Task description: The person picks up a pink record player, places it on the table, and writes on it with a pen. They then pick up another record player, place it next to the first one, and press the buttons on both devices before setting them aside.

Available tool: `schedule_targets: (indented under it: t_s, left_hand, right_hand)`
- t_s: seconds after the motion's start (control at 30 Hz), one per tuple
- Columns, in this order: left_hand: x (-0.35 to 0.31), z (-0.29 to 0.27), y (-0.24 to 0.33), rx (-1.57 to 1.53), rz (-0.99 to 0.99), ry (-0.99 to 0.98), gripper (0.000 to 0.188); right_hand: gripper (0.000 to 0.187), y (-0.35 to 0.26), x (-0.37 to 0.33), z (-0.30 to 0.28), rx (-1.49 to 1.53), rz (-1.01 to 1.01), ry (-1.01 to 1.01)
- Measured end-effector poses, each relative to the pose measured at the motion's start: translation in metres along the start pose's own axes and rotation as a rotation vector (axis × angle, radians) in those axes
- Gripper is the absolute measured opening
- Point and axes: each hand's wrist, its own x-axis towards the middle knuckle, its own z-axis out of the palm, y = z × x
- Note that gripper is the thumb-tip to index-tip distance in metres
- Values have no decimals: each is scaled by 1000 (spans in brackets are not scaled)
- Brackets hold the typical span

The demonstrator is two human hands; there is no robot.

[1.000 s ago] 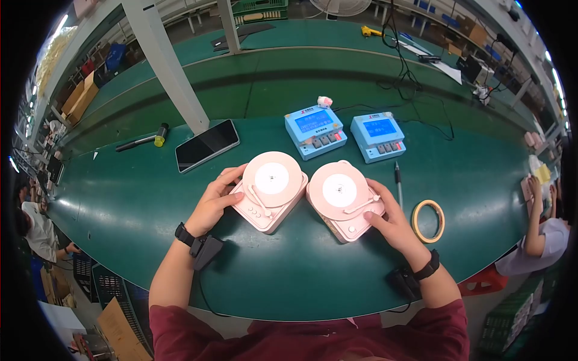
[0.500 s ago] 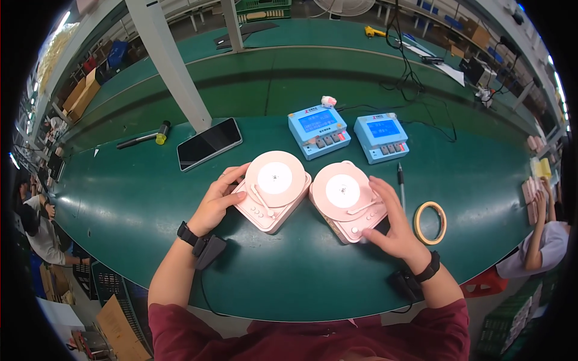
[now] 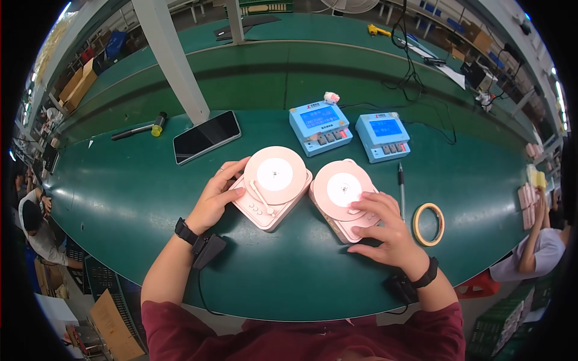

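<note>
Two pink toy record players lie side by side on the green table, their near corners slightly angled. My left hand (image 3: 215, 201) is closed round the left edge of the left record player (image 3: 293, 204), thumb on top beside its tonearm. Over the right record player (image 3: 325, 200) my right hand (image 3: 388, 231) is spread, fingers apart. One fingertip lies at the tonearm near the white disc label, and others reach over the knob area, partly hiding it. The thumb is at the front edge. Whether the fingers press anything is hard to make out.
Two blue testers with screens (image 3: 321, 123) (image 3: 383, 133) stand behind the record players. A phone (image 3: 206, 138) and a small hammer (image 3: 141, 129) lie at the back left. Right of my hand are a pen (image 3: 401, 186) and a tape roll (image 3: 415, 224). A grey post (image 3: 171, 60) rises behind the phone.
My right hand has shifted from the right edge of the right record player to over its tonearm and knobs. My left hand keeps its hold.
</note>
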Motion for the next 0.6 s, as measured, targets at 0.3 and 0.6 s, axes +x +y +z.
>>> schedule_targets:
  t_s: [0.3, 0.6]
  left_hand:
    - [0, 4, -2, 285, 93, 118, 44]
    - [-2, 9, -2, 334, 106, 143, 39]
  right_hand:
    - [32, -1, -4, 6, -61, 0, 31]
    - [30, 2, -8, 4, -23, -34, 82]
